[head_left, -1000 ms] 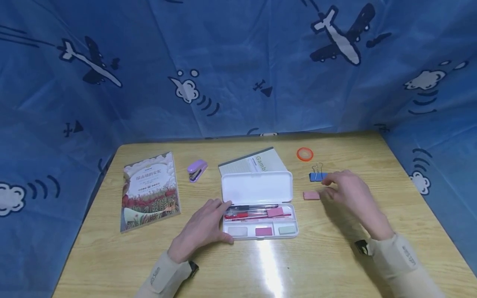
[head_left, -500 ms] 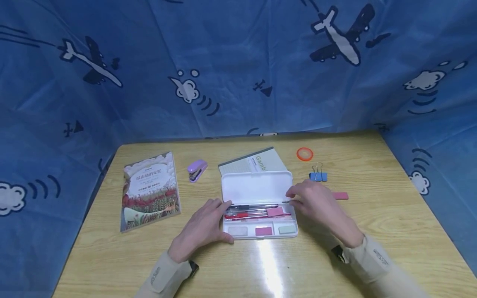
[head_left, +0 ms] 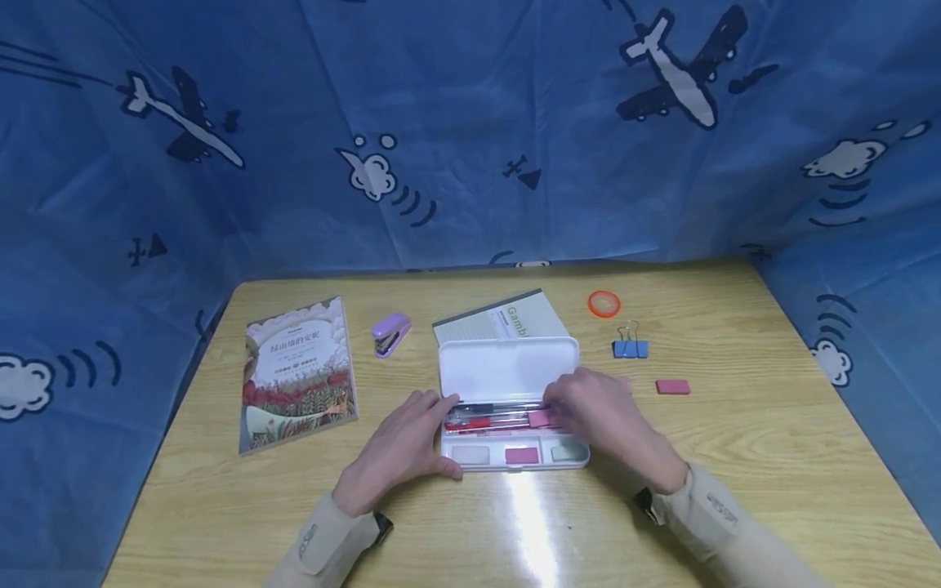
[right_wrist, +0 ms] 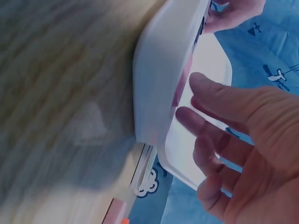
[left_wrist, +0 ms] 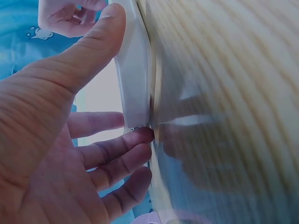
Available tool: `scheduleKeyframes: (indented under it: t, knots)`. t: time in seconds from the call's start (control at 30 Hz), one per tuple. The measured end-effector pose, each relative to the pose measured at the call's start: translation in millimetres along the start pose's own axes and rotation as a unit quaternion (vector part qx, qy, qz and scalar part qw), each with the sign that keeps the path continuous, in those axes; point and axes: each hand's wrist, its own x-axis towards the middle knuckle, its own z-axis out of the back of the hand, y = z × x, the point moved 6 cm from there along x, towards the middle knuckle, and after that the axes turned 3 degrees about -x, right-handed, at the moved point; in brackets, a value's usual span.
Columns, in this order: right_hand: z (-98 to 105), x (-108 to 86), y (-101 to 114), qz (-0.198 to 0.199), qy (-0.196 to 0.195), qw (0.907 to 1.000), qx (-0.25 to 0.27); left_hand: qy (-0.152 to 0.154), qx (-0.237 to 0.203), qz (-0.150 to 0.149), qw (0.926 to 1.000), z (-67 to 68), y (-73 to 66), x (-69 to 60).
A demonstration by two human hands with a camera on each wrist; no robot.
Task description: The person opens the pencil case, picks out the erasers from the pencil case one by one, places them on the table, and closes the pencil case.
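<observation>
A white pencil case [head_left: 509,371] lies with its lid up. My left hand [head_left: 404,445] grips its left end, thumb at the front corner and fingers along the side and back. In the left wrist view the thumb [left_wrist: 100,39] presses the case wall. The right hand [head_left: 599,412] reaches over the case's right end, fingertips close to a pink eraser [head_left: 539,418] lying on the pens [head_left: 478,423]. In the right wrist view its thumb and index finger are apart beside that eraser [right_wrist: 183,84]; no hold shows. Front compartments hold a white eraser [head_left: 470,455], a pink eraser and a green eraser [head_left: 568,452].
Right of the case are another pink eraser [head_left: 672,386], a blue binder clip [head_left: 631,349] and an orange ring-shaped roll [head_left: 604,304]. A notebook [head_left: 500,318] lies behind the lid. At left are a purple stapler [head_left: 390,335] and a book [head_left: 300,376].
My right hand has moved left from beside the binder clip to the pencil case, uncovering the clip and a pink eraser on the table. The left hand has kept its place.
</observation>
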Motion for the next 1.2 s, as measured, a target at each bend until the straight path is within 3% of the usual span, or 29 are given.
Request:
scheduleKeyframes:
  t: [0.67, 0.93, 1.2]
  knots:
    - [-7.5, -1.4, 8.4, 0.015, -0.023, 0.9991, -0.032, 0.001, -0.003, -0.001, 1.0, 0.5, 0.0, 0.8]
    - [-4.9, -2.6, 6.3, 0.001, -0.011, 0.9999, 0.001, -0.007, -0.005, -0.011, 0.9999, 1.2, -1.1, -0.3]
    - [12.7, -11.7, -11.6, -0.026, -0.02, 0.999, 0.029, -0.008, -0.003, -0.01, 0.9999, 1.0, -0.5, -0.1]
